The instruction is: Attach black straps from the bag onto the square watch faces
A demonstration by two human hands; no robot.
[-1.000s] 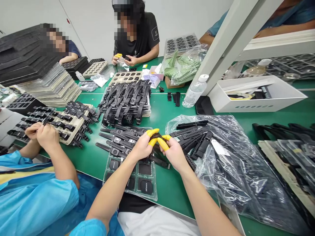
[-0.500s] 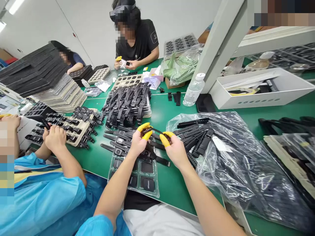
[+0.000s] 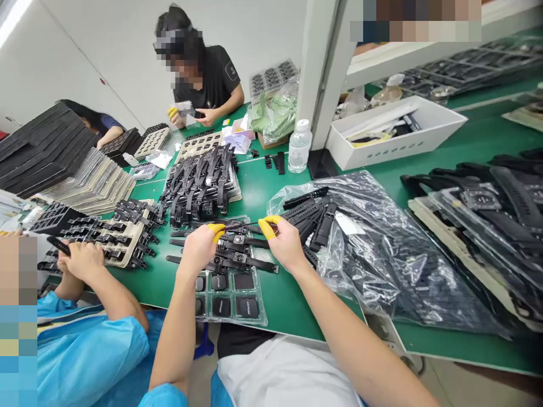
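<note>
Both my hands wear yellow finger cots and pinch one thin black watch strap (image 3: 242,225), seen nearly edge-on and stretched level between them. My left hand (image 3: 198,251) grips its left end, and my right hand (image 3: 286,244) its right end; whether a watch case is on it is hidden by my fingers. Beneath lie several black smartwatches (image 3: 240,240) with straps laid out flat, on a clear plastic tray (image 3: 263,314) with square compartments holding dark square pieces. Loose black straps (image 3: 324,223) lie beside my right hand on a clear plastic bag (image 3: 382,249) full of dark straps.
A heap of strapped watches (image 3: 199,183) rises beyond my hands. A bottle (image 3: 300,147), a dark phone (image 3: 321,164) and a white box (image 3: 390,150) stand near the post. At left a co-worker's hands (image 3: 85,260) hold a strap over a beige tray (image 3: 138,240). Another person sits opposite.
My hands have moved left in view and farther apart, and the strap between them now looks straighter and level. The view has turned rightward.
</note>
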